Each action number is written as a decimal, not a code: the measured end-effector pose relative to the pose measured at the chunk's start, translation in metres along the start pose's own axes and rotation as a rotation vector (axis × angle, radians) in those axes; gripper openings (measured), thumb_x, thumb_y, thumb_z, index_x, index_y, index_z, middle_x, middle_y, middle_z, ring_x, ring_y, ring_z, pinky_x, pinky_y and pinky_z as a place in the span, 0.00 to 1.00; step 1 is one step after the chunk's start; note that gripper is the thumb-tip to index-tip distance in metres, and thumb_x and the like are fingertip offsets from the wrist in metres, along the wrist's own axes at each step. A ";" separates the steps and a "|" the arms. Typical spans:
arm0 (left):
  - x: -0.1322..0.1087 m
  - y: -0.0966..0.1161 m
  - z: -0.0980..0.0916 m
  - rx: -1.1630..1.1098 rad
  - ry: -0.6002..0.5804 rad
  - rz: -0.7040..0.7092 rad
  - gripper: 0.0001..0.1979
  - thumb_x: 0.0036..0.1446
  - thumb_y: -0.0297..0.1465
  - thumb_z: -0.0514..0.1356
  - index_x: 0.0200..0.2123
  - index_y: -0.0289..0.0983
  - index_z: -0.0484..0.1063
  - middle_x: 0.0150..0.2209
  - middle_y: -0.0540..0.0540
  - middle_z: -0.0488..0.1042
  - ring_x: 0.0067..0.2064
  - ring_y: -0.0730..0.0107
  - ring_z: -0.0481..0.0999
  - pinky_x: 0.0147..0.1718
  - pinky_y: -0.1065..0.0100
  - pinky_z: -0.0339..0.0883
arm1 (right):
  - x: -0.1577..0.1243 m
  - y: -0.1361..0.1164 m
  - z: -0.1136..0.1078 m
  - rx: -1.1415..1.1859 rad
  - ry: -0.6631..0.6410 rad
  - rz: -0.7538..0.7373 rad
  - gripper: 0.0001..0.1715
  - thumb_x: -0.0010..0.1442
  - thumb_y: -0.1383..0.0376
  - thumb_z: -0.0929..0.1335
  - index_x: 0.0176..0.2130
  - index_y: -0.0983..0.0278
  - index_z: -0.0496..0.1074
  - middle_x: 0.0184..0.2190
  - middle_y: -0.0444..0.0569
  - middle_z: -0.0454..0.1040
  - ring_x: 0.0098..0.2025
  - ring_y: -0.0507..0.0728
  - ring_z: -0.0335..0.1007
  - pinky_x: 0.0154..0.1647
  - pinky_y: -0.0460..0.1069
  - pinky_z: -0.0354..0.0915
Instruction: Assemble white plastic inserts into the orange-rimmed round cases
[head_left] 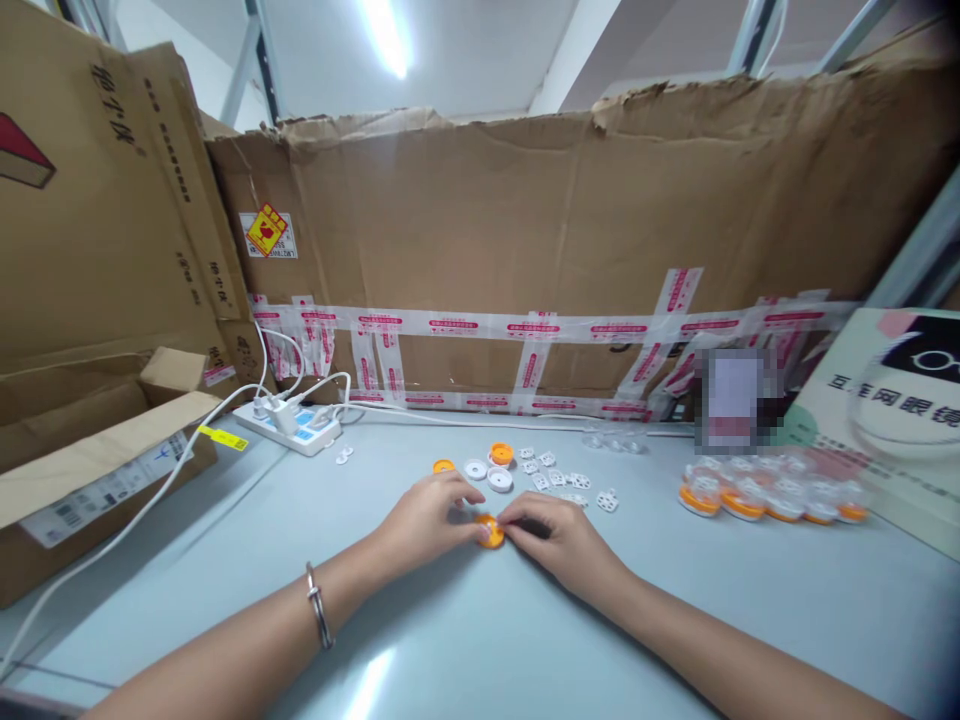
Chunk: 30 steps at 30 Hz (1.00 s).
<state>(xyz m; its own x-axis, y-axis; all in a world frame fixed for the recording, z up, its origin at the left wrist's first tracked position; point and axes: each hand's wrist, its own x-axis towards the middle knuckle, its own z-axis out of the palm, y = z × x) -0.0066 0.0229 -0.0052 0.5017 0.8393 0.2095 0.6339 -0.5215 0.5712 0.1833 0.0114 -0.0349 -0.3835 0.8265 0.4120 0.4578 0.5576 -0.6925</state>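
My left hand [426, 518] and my right hand [556, 538] meet at the middle of the pale table, both pinched on one small orange round cap [491, 531] held between their fingertips. A metal bangle [319, 605] sits on my left wrist. Just beyond my hands lie loose parts: an orange cap [443, 466], another orange cap [501, 453], white round discs [499, 479] and several small white perforated pieces [555, 478].
A row of finished orange-and-clear pieces [772, 495] lies at the right, beside a printed box [885, 410]. A white power strip [289, 425] with cables sits at the back left. Cardboard walls [562, 250] and an open carton [90, 470] enclose the table.
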 end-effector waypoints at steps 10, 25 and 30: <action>0.001 0.001 0.003 0.038 -0.123 0.066 0.11 0.50 0.38 0.62 0.35 0.38 0.76 0.31 0.47 0.74 0.34 0.67 0.71 0.33 0.71 0.60 | -0.002 -0.002 0.002 -0.107 -0.047 -0.148 0.09 0.54 0.71 0.64 0.29 0.62 0.72 0.29 0.47 0.73 0.33 0.54 0.69 0.34 0.48 0.65; -0.001 0.001 0.003 0.023 -0.133 0.091 0.11 0.52 0.36 0.61 0.36 0.37 0.76 0.32 0.46 0.73 0.35 0.67 0.71 0.34 0.71 0.61 | -0.002 -0.001 0.000 -0.172 -0.114 -0.077 0.05 0.51 0.70 0.67 0.27 0.63 0.73 0.33 0.49 0.70 0.36 0.55 0.68 0.39 0.50 0.65; 0.000 0.002 0.002 0.013 -0.145 0.088 0.10 0.52 0.34 0.61 0.37 0.37 0.76 0.33 0.46 0.73 0.35 0.67 0.71 0.35 0.70 0.62 | -0.004 -0.005 -0.001 -0.181 -0.120 -0.073 0.04 0.49 0.71 0.67 0.28 0.62 0.71 0.33 0.47 0.69 0.37 0.55 0.67 0.41 0.51 0.64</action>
<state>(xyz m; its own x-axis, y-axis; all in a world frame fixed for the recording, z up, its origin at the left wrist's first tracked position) -0.0040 0.0218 -0.0054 0.6348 0.7598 0.1407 0.5909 -0.5947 0.5452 0.1833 0.0056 -0.0324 -0.5090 0.7742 0.3762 0.5576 0.6296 -0.5410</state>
